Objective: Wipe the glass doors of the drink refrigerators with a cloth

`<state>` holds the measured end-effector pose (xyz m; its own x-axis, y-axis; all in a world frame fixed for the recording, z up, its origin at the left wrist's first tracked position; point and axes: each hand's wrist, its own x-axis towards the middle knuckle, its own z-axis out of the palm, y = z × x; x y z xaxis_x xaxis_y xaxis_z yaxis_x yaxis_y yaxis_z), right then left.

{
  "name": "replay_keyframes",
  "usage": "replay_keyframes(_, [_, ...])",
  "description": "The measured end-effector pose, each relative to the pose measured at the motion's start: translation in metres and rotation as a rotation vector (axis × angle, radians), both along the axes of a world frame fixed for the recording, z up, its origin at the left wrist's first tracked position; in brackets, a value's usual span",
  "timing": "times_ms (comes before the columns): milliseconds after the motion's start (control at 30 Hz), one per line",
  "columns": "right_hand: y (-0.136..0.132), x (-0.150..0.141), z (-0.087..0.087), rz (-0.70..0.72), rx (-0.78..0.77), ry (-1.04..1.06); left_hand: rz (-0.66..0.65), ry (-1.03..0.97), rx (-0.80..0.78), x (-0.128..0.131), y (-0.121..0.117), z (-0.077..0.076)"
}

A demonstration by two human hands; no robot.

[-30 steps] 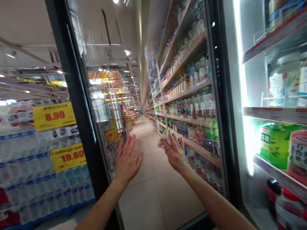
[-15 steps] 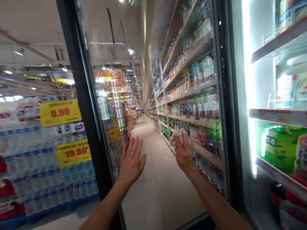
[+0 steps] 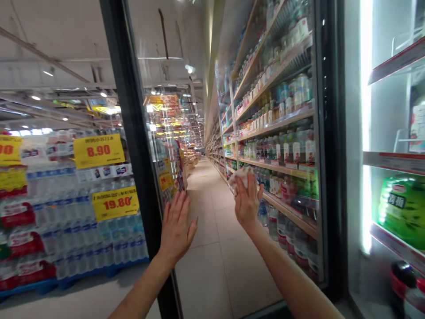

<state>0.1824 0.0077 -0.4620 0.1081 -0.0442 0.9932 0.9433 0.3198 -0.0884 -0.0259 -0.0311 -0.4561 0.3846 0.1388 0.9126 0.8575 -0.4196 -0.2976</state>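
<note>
A tall glass door (image 3: 212, 270) in a black frame (image 3: 141, 146) stands in front of me. My left hand (image 3: 176, 226) lies flat at the glass near the left side of the frame, its fingers stretched out and nothing in it. In my right hand (image 3: 247, 204) is a pale, crumpled cloth (image 3: 238, 179), held against the pane near its middle. The fingers lie over the cloth and cover part of it. Where each palm meets the glass is hidden behind the hands.
On the right, a lit cooler shelf (image 3: 395, 161) holds a green drink pack (image 3: 403, 208). Stacked water bottles (image 3: 76, 221) stand at the left beneath a yellow price sign (image 3: 98, 151). Shelves of bottles (image 3: 288, 146) and a tiled aisle floor (image 3: 202, 190) show in the glass.
My right hand has slid left across the pane with the cloth. My left hand has shifted left and slightly down, closer to the frame. The view has turned a little left.
</note>
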Motion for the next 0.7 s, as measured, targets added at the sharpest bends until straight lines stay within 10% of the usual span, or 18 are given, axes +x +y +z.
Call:
replay_keyframes(233, [-0.010,-0.033,-0.024,0.151,-0.015,-0.524,-0.054,-0.092,0.012,-0.014,-0.030,0.003])
replay_keyframes(467, [-0.007,-0.073,0.038,0.140,0.008,-0.291,0.003,-0.256,0.030,-0.031,-0.037,-0.007])
replay_keyframes(700, [-0.018,-0.083,-0.023,0.216,0.019,-0.768,0.034,-0.242,0.018,-0.037,-0.042,-0.017])
